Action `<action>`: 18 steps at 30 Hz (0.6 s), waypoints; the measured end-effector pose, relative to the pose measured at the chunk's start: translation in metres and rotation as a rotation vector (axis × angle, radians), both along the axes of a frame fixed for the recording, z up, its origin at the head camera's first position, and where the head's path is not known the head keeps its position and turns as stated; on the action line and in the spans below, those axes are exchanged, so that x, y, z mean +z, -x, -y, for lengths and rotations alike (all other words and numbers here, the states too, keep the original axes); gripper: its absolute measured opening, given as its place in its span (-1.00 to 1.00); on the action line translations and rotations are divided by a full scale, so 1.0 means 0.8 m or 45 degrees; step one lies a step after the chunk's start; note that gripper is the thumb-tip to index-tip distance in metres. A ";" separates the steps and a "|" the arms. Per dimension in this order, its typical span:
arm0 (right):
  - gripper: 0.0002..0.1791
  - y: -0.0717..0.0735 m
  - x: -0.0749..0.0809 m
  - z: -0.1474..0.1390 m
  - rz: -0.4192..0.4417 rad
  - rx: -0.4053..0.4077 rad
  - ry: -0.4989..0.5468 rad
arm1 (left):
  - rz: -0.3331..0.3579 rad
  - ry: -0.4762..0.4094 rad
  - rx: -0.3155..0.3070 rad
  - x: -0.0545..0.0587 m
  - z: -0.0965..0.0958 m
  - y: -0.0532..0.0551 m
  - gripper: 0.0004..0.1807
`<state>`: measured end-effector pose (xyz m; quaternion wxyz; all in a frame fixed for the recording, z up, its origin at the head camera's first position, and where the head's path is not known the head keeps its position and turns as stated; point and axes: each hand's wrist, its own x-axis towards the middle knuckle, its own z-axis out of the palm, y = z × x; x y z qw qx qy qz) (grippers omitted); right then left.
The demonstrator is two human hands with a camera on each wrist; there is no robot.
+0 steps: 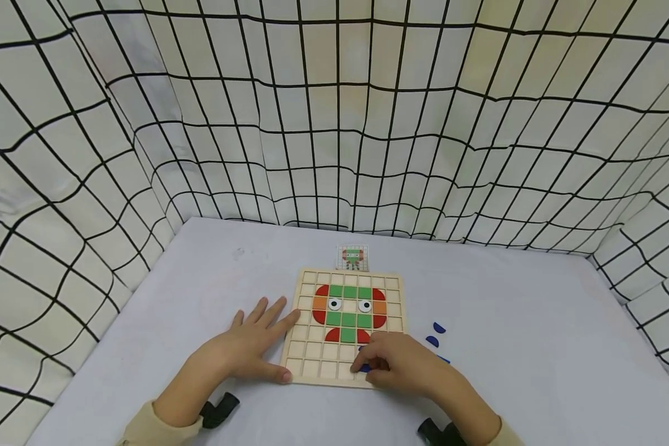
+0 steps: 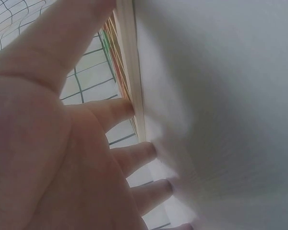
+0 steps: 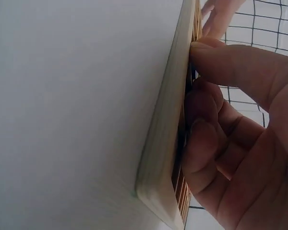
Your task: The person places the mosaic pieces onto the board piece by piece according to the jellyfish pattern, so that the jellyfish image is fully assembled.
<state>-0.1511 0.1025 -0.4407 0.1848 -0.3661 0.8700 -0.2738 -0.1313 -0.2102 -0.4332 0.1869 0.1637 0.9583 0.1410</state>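
A wooden grid board (image 1: 329, 370) lies on the table, with red, green and orange pieces and two eye pieces (image 1: 334, 304) set in its squares. My left hand (image 1: 242, 350) lies spread at the board's left side; the left wrist view shows fingertips right at the wooden edge (image 2: 132, 62). Over the board's lower right squares, my right hand (image 1: 398, 359) has curled fingers and pinches a blue half-round piece (image 1: 365, 368) against the grid. More blue shows just above it, partly covered by the fingers. The right wrist view has thumb and fingers close along the board's rim (image 3: 168, 110).
Right of the board lie loose blue pieces, two half-rounds (image 1: 439, 327) (image 1: 432, 341) and another (image 1: 443, 359) partly behind the right hand. A small picture card (image 1: 352, 256) sits at the board's far edge. Black netting (image 1: 340, 130) over white walls surrounds the table.
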 end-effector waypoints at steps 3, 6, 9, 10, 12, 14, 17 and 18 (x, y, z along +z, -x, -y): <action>-0.77 0.002 0.001 0.001 -0.012 0.007 -0.025 | 0.001 0.008 -0.001 -0.001 0.000 0.000 0.23; -0.82 0.005 0.003 0.005 -0.034 0.002 -0.050 | -0.007 0.012 0.001 0.000 0.000 0.001 0.23; -0.83 0.006 0.003 0.010 -0.054 -0.013 -0.080 | -0.010 0.003 0.000 0.001 -0.001 0.000 0.23; -0.81 0.006 0.003 0.012 -0.066 -0.019 -0.093 | -0.012 -0.001 -0.002 0.001 -0.001 0.000 0.23; -0.78 0.006 0.002 0.016 -0.092 -0.029 -0.118 | -0.018 -0.008 -0.006 0.002 -0.001 0.000 0.23; -0.75 0.004 0.002 0.021 -0.111 -0.043 -0.148 | -0.022 -0.009 -0.009 0.002 -0.001 -0.001 0.23; -0.73 0.002 0.002 0.025 -0.131 -0.065 -0.175 | -0.022 -0.010 -0.011 0.002 -0.001 -0.001 0.22; -0.73 0.001 0.002 0.026 -0.130 -0.072 -0.184 | -0.021 -0.010 -0.013 0.002 -0.001 -0.001 0.22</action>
